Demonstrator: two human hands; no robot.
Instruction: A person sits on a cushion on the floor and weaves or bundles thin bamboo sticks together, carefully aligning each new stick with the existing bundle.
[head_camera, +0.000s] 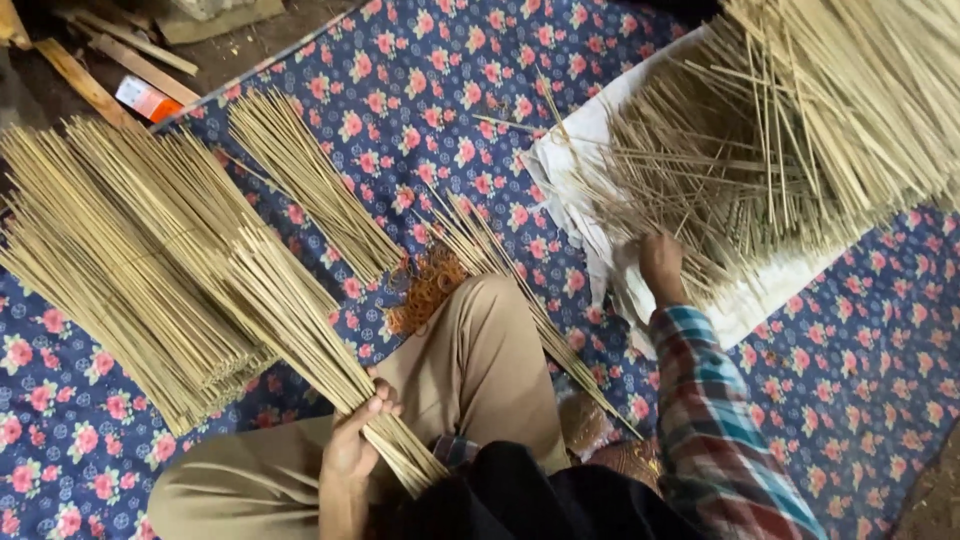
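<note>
My left hand (356, 432) is closed around a thick bundle of thin bamboo sticks (300, 330) that slants up to the left over my knee. My right hand (662, 264), in a plaid sleeve, reaches into a loose tangled heap of sticks (760, 150) lying on a white cloth (580, 170); whether its fingers grip any sticks is hidden. A small row of sticks (500, 270) lies on the floral sheet between my knee and the heap.
A large sorted stack of sticks (110, 260) covers the left side, with a smaller bundle (310, 180) beside it. Orange rubber bands (430, 285) lie in a pile by my knee. Wooden scraps (110, 60) sit beyond the blue floral sheet (430, 90).
</note>
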